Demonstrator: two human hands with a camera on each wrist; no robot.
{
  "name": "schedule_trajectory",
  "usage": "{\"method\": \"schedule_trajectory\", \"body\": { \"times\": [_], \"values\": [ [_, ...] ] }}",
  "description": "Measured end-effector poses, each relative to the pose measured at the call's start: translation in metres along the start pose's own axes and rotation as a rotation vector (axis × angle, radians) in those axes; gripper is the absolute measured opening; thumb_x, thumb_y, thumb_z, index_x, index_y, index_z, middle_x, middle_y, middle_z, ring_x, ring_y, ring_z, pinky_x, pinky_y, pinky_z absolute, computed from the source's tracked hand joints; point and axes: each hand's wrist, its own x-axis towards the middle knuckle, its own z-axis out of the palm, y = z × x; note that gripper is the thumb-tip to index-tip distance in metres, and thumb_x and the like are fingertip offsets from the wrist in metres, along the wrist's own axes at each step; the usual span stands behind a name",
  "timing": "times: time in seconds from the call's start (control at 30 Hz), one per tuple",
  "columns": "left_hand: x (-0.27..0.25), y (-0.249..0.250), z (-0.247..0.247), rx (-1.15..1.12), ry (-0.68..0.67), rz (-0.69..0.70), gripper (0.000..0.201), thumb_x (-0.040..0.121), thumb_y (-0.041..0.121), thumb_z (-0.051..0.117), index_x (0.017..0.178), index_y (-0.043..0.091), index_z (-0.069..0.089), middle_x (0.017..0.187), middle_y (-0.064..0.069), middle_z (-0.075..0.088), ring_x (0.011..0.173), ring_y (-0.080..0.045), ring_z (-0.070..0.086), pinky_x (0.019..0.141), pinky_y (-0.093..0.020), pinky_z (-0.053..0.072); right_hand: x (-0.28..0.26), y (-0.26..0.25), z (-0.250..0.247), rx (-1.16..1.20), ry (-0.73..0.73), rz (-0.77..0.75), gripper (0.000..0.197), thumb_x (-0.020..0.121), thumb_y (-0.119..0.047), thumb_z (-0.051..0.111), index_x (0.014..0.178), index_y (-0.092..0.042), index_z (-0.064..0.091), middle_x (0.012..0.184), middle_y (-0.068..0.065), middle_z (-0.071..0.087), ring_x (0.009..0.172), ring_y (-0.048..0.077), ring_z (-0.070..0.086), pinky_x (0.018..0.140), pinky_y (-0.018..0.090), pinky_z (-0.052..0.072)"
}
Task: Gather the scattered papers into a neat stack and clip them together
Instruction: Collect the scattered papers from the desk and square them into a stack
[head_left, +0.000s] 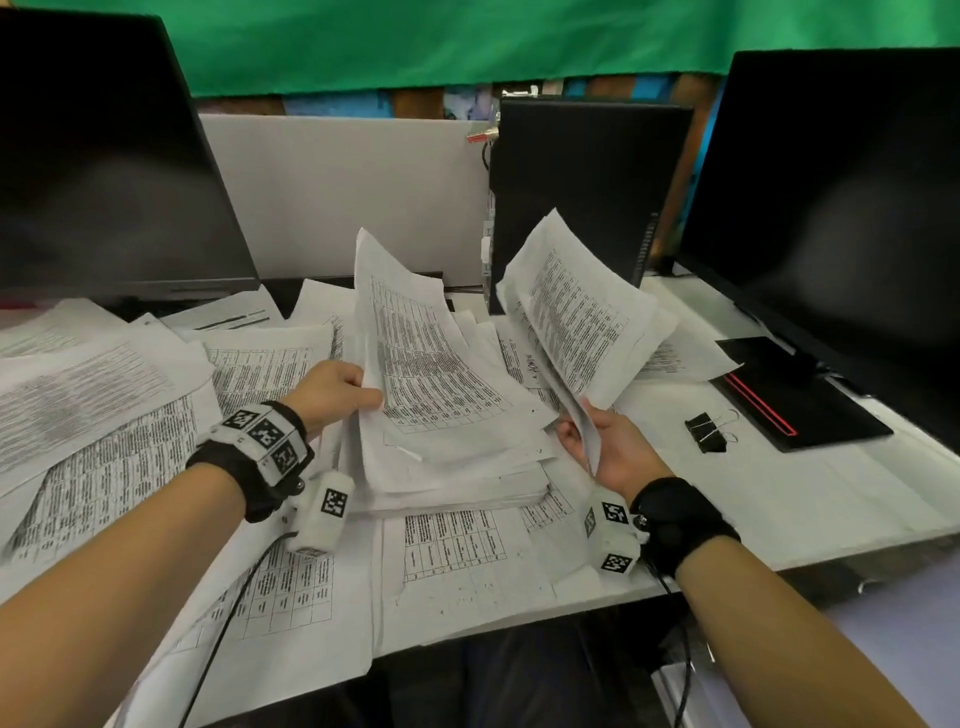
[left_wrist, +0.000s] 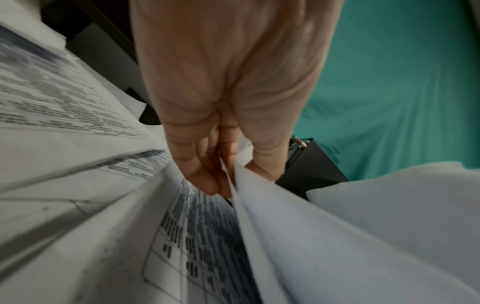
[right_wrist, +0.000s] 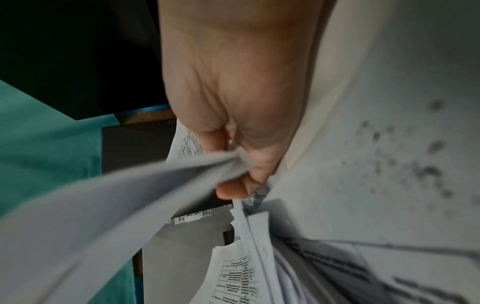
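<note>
Printed papers lie scattered over the white desk (head_left: 810, 499). A rough stack (head_left: 457, 467) sits in the middle. My left hand (head_left: 343, 389) pinches the left edge of the stack's upper sheets (head_left: 410, 338), lifting them; in the left wrist view the fingers (left_wrist: 205, 176) and thumb hold the sheets' edge (left_wrist: 259, 226). My right hand (head_left: 597, 447) grips a few sheets (head_left: 576, 306) raised to the right of the stack; the right wrist view shows the held paper (right_wrist: 130, 195) bunched in the fingers (right_wrist: 233, 189). A black binder clip (head_left: 707, 432) lies on the desk to the right.
A dark monitor (head_left: 98, 171) stands at the back left and another (head_left: 841, 208) at the right, its base (head_left: 800, 400) next to the clip. A black computer case (head_left: 582, 192) stands behind the stack. Loose sheets (head_left: 104, 415) cover the desk's left and front.
</note>
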Motion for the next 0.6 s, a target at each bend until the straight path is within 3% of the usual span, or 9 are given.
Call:
{"method": "schedule_trajectory", "body": {
  "times": [0.07, 0.17, 0.3, 0.43, 0.47, 0.53, 0.6],
  "values": [
    [0.0, -0.004, -0.002, -0.01, 0.002, -0.016, 0.027, 0.074, 0.001, 0.07, 0.095, -0.013, 0.062, 0.101, -0.026, 0.067, 0.097, -0.036, 0.065, 0.092, -0.049, 0.051, -0.002, 0.0, 0.003, -0.048, -0.003, -0.021, 0.027, 0.105, -0.016, 0.039, 0.105, -0.002, 0.062, 0.08, 0.01, 0.074, 0.065, 0.019, 0.073, 0.056, 0.025, 0.058],
    [-0.003, -0.007, -0.003, -0.017, -0.05, -0.041, 0.023, 0.076, -0.002, 0.068, 0.097, -0.009, 0.064, 0.101, -0.02, 0.069, 0.098, -0.033, 0.066, 0.092, -0.044, 0.052, -0.004, 0.0, 0.004, -0.055, 0.047, -0.016, 0.025, 0.105, -0.015, 0.04, 0.104, -0.002, 0.061, 0.079, 0.01, 0.072, 0.066, 0.018, 0.069, 0.053, 0.024, 0.057],
    [-0.006, -0.007, -0.006, -0.098, -0.096, -0.043, 0.025, 0.082, -0.006, 0.062, 0.105, -0.014, 0.058, 0.102, -0.017, 0.067, 0.098, -0.031, 0.065, 0.079, -0.029, 0.054, -0.002, -0.011, -0.004, -0.084, 0.105, -0.034, 0.023, 0.104, -0.015, 0.042, 0.103, -0.001, 0.061, 0.088, 0.01, 0.063, 0.068, 0.016, 0.061, 0.054, 0.022, 0.055],
    [-0.003, -0.01, -0.01, -0.183, -0.128, -0.088, 0.027, 0.086, -0.002, 0.06, 0.112, -0.006, 0.058, 0.112, -0.015, 0.066, 0.102, -0.028, 0.064, 0.087, -0.035, 0.053, -0.006, -0.021, -0.003, -0.16, 0.098, -0.065, 0.023, 0.104, -0.015, 0.043, 0.111, -0.005, 0.063, 0.088, 0.008, 0.076, 0.069, 0.016, 0.074, 0.057, 0.024, 0.058],
    [-0.002, -0.011, -0.009, -0.174, -0.129, -0.088, 0.028, 0.086, -0.001, 0.06, 0.114, -0.006, 0.057, 0.113, -0.015, 0.066, 0.101, -0.028, 0.064, 0.086, -0.035, 0.053, -0.005, -0.022, -0.002, -0.186, 0.095, -0.082, 0.024, 0.103, -0.015, 0.044, 0.116, -0.006, 0.062, 0.096, 0.008, 0.076, 0.079, 0.018, 0.075, 0.062, 0.027, 0.06],
    [-0.004, -0.013, -0.006, -0.142, -0.127, -0.069, 0.028, 0.087, 0.001, 0.059, 0.113, -0.006, 0.056, 0.111, -0.017, 0.066, 0.098, -0.028, 0.065, 0.081, -0.034, 0.055, -0.002, -0.022, 0.003, -0.255, 0.109, -0.114, 0.03, 0.102, -0.014, 0.047, 0.129, -0.009, 0.058, 0.12, 0.008, 0.071, 0.106, 0.022, 0.07, 0.085, 0.035, 0.059],
    [-0.006, -0.013, -0.002, -0.057, -0.067, -0.038, 0.022, 0.088, 0.006, 0.058, 0.107, -0.005, 0.058, 0.104, -0.016, 0.066, 0.09, -0.028, 0.065, 0.073, -0.031, 0.053, 0.001, -0.022, 0.008, -0.31, 0.119, -0.145, 0.036, 0.101, -0.012, 0.048, 0.137, -0.01, 0.053, 0.131, 0.008, 0.065, 0.121, 0.024, 0.061, 0.105, 0.041, 0.048]
  ]
}}
